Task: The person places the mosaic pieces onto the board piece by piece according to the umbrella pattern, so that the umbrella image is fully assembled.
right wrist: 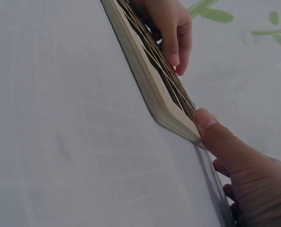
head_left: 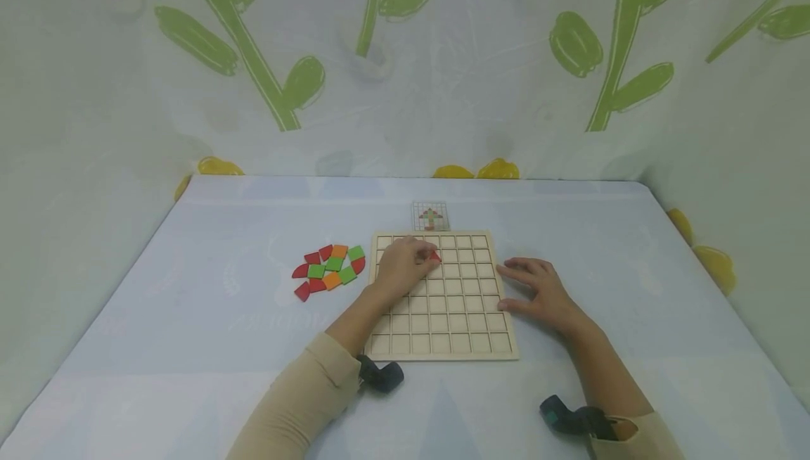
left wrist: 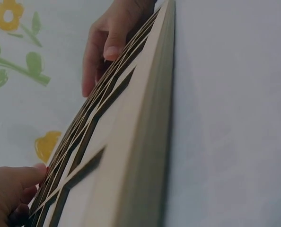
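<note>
My left hand [head_left: 402, 261] reaches over the wooden grid board [head_left: 452, 347] and pinches a small red tile [head_left: 434, 256] between thumb and fingers, close over a square in the board's upper middle. The fingers hide part of the tile's outline. At the board's right edge rests my right hand [head_left: 543, 293], fingers extended and spread. In the right wrist view its thumb [right wrist: 206, 118] touches the board's rim.
Left of the board lies a loose cluster of tiles: green squares [head_left: 316, 271], orange squares [head_left: 332, 280] and red rounded pieces [head_left: 358, 265]. A small pattern card [head_left: 430, 216] with a coloured figure lies just behind the board's far edge.
</note>
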A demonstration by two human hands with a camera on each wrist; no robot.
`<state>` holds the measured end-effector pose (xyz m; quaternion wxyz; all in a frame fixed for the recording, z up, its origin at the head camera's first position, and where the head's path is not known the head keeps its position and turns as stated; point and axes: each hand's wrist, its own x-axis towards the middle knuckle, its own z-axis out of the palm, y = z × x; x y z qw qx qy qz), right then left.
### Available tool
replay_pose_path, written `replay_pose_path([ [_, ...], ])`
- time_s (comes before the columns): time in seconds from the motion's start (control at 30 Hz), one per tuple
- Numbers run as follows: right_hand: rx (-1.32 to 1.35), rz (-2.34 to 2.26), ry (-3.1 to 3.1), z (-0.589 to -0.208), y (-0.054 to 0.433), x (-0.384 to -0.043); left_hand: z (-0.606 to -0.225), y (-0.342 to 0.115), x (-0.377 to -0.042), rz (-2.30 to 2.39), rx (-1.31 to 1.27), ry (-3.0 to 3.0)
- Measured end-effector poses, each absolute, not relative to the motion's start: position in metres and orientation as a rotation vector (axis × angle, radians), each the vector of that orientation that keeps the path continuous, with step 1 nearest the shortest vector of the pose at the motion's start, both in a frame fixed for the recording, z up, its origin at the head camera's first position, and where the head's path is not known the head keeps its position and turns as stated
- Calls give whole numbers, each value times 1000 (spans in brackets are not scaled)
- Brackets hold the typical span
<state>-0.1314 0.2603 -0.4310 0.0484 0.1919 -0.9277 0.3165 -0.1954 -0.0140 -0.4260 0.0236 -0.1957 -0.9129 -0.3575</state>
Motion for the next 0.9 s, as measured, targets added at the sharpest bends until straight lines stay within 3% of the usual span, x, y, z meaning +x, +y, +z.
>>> replay_pose_path([
  [0.9,571,954,-2826,-431,260,-131,-418,-52,-175,-1336,-430,-2822],
])
